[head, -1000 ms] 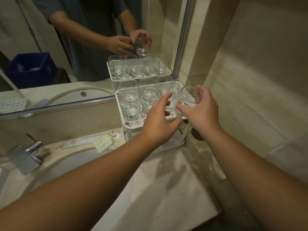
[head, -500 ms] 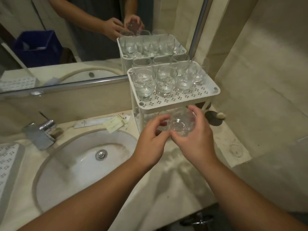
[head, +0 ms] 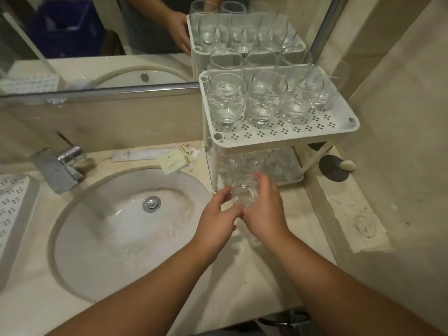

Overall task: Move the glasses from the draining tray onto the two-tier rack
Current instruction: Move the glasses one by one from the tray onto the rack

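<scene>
A clear glass [head: 245,193] was held over the desk [head: 254,270], just in front of the lower tier of the two-tier rack [head: 281,139]. The right hand [head: 265,212] had its fingers [head: 268,184] curled round the glass's far and right side, with the thumb underneath. The left hand [head: 217,220] met it from the left, its fingers [head: 224,194] touching the glass's rim side; they were bent round it, so both hands were grasping the same glass. The glass lay tilted, its open mouth or base facing the camera; which one could not be told.

Just beyond the fingers, more glasses [head: 277,163] stood on the rack's lower tier, partly hidden by the shelf above. Higher up, the perforated upper tier carried rows of upright glasses [head: 226,103]. To the left of the fingers sat the round sink [head: 116,229] with its drain and tap [head: 60,166], and small paper sachets [head: 175,160] lay between the sink and the rack. At the far left edge was the white draining tray [head: 12,209]. Behind everything a mirror [head: 97,40] repeated the rack.
</scene>
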